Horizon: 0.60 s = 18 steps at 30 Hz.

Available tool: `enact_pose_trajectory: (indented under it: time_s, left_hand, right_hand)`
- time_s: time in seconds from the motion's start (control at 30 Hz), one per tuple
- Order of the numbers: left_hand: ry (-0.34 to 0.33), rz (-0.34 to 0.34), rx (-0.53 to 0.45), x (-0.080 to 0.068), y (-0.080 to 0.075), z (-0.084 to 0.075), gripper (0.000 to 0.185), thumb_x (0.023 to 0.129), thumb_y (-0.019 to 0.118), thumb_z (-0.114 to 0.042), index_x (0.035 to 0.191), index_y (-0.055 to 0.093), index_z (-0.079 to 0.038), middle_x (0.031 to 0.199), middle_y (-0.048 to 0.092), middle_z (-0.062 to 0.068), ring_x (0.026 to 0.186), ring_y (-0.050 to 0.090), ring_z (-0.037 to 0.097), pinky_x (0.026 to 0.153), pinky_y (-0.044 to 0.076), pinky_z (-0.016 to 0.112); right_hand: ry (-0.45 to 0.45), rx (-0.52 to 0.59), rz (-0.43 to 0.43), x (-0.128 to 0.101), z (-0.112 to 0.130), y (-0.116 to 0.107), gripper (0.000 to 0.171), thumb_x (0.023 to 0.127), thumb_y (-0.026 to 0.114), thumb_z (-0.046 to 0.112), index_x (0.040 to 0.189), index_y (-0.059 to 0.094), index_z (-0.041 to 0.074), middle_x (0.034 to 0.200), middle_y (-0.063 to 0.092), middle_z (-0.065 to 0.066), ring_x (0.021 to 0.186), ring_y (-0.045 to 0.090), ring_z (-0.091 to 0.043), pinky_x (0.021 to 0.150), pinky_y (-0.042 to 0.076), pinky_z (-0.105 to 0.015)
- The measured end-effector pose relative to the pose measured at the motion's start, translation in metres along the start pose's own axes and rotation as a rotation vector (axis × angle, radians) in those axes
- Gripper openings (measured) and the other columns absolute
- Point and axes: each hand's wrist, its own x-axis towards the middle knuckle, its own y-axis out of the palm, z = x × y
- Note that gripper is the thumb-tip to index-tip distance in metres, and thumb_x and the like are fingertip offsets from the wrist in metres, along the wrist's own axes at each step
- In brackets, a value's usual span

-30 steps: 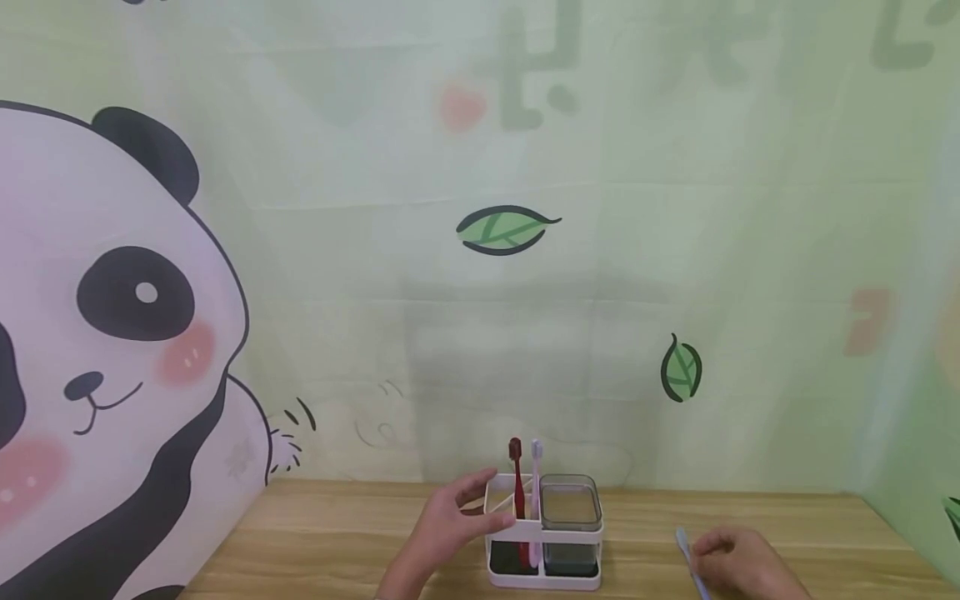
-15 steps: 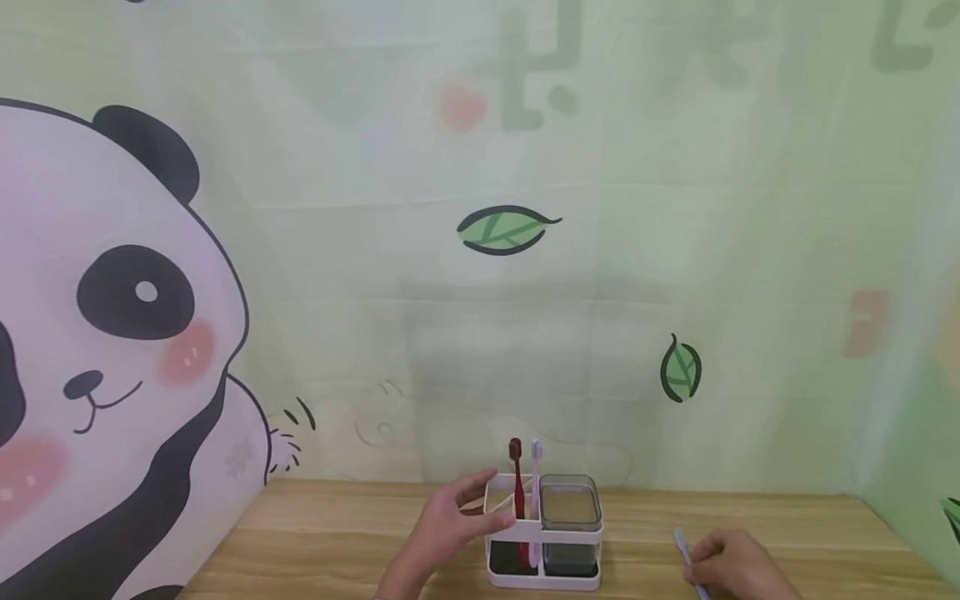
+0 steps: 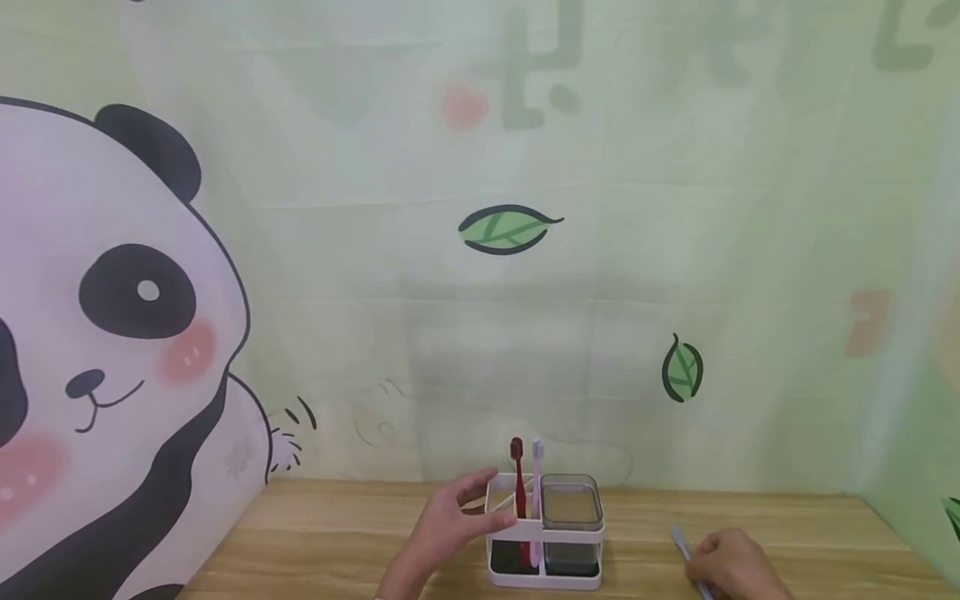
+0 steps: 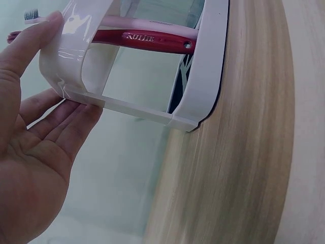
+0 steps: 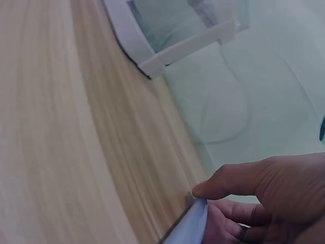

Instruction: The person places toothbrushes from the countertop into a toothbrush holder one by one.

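Observation:
My left hand (image 3: 442,529) grips the upper left corner of a white toothbrush holder (image 3: 545,582), thumb on the front band and fingers round the side. Inside the holder's left section stand a red toothbrush (image 3: 519,487) and a pale pink toothbrush (image 3: 537,483), bristle heads up. A clear square cup (image 3: 573,525) fills the right section. Off to the right, my right hand (image 3: 738,567) pinches a light blue toothbrush (image 3: 679,540) between thumb and fingers, low over the table. In the right wrist view the blue toothbrush (image 5: 189,226) shows below the thumb, partly cut off.
Holder and hands are at a wood-grain table (image 3: 315,542). Behind it hangs a pale green printed backdrop (image 3: 337,250) with a large panda on the left and leaves. Another stretch of backdrop (image 3: 926,467) borders the table's right side.
My right fingers have drawn together on the blue toothbrush, and its head has shifted slightly left. The left hand and the holder stay in place.

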Motion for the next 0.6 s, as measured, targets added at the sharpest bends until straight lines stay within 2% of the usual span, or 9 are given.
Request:
enact_pose_trajectory:
  time_s: [0.27,0.4,0.5,0.6]
  left_hand:
    - [0.031,-0.004,-0.012,0.000,0.001,0.001,0.071,0.089,0.089,-0.018,0.147,0.057,0.007,0.142,0.062,0.028,0.124,0.064,0.048,0.097,0.059,0.053]
    - [0.027,-0.003,-0.013,0.000,0.001,0.001,0.070,0.089,0.088,-0.017,0.147,0.057,0.006,0.143,0.061,0.029,0.124,0.064,0.049,0.097,0.059,0.053]
    - [0.026,-0.008,-0.001,0.000,0.001,0.001,0.070,0.089,0.089,-0.019,0.147,0.058,0.006,0.142,0.062,0.028,0.125,0.063,0.049,0.097,0.058,0.054]
    - [0.020,-0.012,0.010,0.000,0.001,0.001,0.071,0.089,0.089,-0.022,0.147,0.059,0.005,0.142,0.062,0.027,0.125,0.063,0.049,0.098,0.058,0.054]
  right_hand:
    - [0.059,0.086,0.057,0.000,0.005,-0.008,0.008,0.092,0.073,0.003,0.094,0.072,-0.005,0.084,0.067,-0.008,0.078,0.063,-0.024,0.070,0.055,-0.036]
    - [-0.040,0.072,0.022,-0.004,0.013,-0.012,0.011,0.096,0.070,0.004,0.098,0.074,-0.006,0.085,0.070,-0.007,0.080,0.063,-0.024,0.070,0.054,-0.037]
    - [-0.113,0.081,-0.008,-0.007,0.019,-0.014,0.012,0.096,0.070,0.003,0.100,0.073,-0.009,0.087,0.072,-0.008,0.080,0.066,-0.023,0.071,0.059,-0.039]
    - [-0.134,0.123,-0.007,-0.009,0.025,-0.016,0.013,0.097,0.070,0.001,0.102,0.072,-0.011,0.090,0.074,-0.010,0.081,0.069,-0.024,0.073,0.062,-0.042]
